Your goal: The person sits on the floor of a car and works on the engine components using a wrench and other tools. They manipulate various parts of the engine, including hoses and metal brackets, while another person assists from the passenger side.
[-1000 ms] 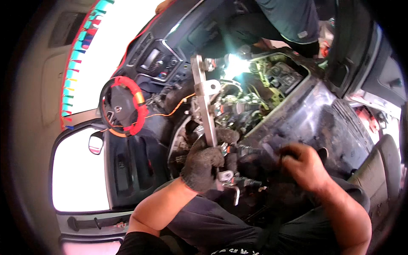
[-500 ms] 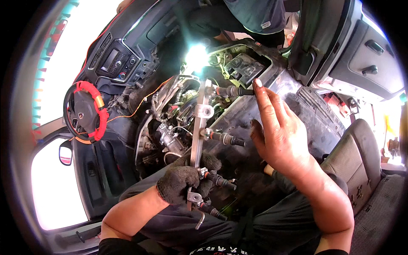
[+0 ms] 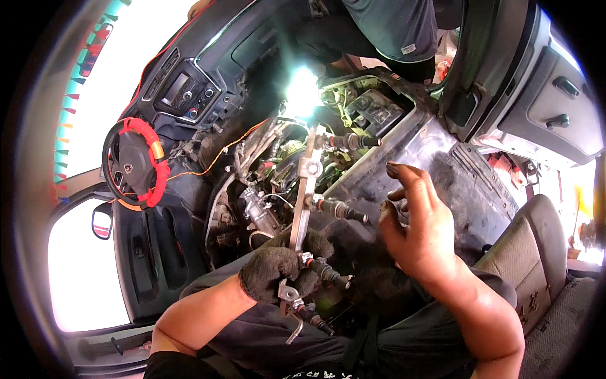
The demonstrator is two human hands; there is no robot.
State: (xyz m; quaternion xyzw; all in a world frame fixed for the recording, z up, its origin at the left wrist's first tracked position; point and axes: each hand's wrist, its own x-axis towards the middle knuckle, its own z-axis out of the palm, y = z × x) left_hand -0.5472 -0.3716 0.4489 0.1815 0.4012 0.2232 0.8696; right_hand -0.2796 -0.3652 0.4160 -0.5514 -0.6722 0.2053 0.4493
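Note:
My left hand (image 3: pixel 270 273), in a dark knit glove, is closed around the lower part of a metal fuel rail (image 3: pixel 304 203). The rail stands nearly upright in view, with several black injectors (image 3: pixel 341 209) sticking out to the right. A bent metal pipe stub (image 3: pixel 295 331) shows at its lower end. To the right of the injectors, my bare right hand (image 3: pixel 421 232) is raised, fingers curved and thumb apart from the index finger. It touches no injector, and its fingertips are darkly stained. Behind the rail lies an exposed engine (image 3: pixel 260 211) with hoses and wiring.
A bright work light (image 3: pixel 303 95) shines beyond the rail. The steering wheel (image 3: pixel 158 165) and dashboard (image 3: pixel 189 82) are at the left. A battery (image 3: pixel 374 112) sits in the far opening. Another person (image 3: pixel 394 28) is at the far side. A grey seat (image 3: pixel 527 252) stands at right.
My right hand has drawn down and away from the tip of the top injector, its fingers now more curved. The left hand keeps its hold on the rail.

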